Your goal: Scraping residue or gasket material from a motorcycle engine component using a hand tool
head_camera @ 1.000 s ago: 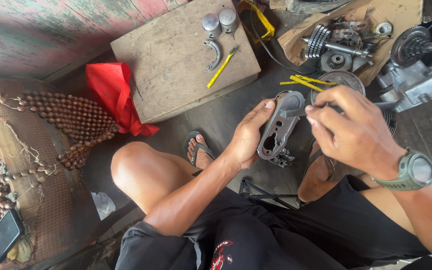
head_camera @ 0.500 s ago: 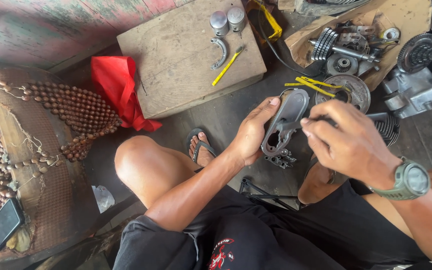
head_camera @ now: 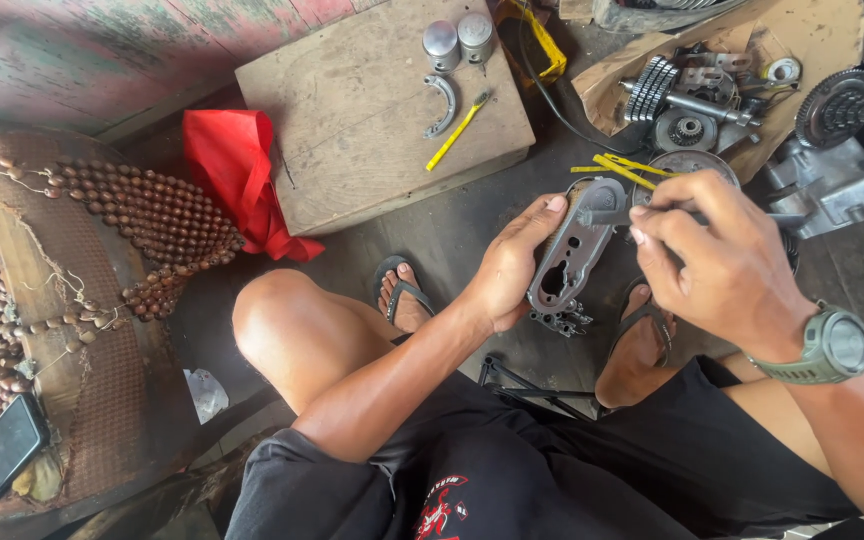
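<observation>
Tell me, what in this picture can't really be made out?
Head view, the only one:
- The small tool in the right hand: the fingers hide most of it.
- The grey metal cover in the left hand: its far face is turned away, one edge sits under the palm.
- The engine casing: cut off by the right edge.
- The gear parts on the cardboard: too small and jumbled to sort.

Soft, even daylight fills the scene with no hard shadows, only a dim patch under the knees below the left hand [head_camera: 512,275]. Mild glare sits on the two metal pistons [head_camera: 458,42] and the engine casing [head_camera: 832,185] beyond the fingertips. Focus is sharp throughout, though the wide lens bends the edges slightly.
</observation>
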